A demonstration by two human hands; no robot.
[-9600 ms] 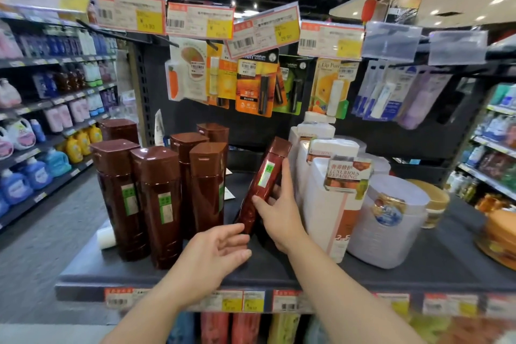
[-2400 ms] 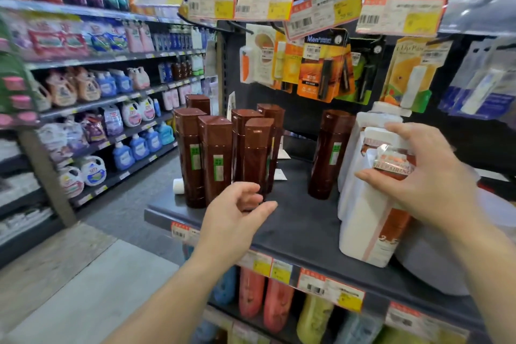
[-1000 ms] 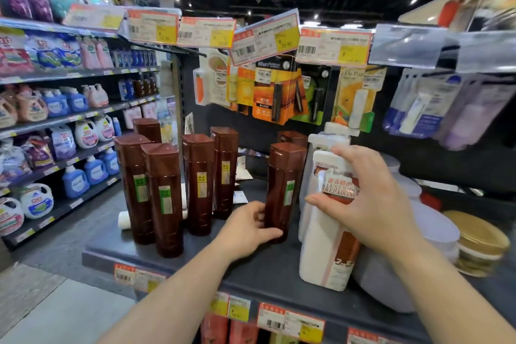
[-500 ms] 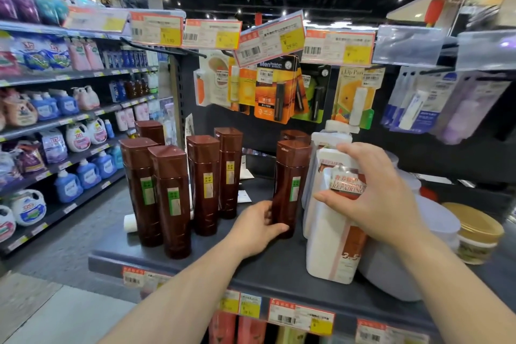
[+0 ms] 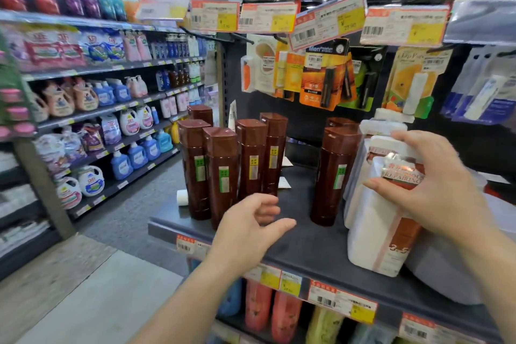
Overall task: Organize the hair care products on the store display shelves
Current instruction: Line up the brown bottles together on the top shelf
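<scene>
Left hand (image 5: 251,223): fingers spread, empty, at 6 o'clock of shelf (image 5: 307,243).
Right hand (image 5: 435,190): fingers curled round white bottle (image 5: 374,232).
Handling: likely heavy, rigid, slick; best held at neck.

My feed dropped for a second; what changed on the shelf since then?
The left hand let go of the lone tall brown plastic bottle and pulled back, open. That bottle stayed upright. The right hand still grips the white refill pack.
</scene>
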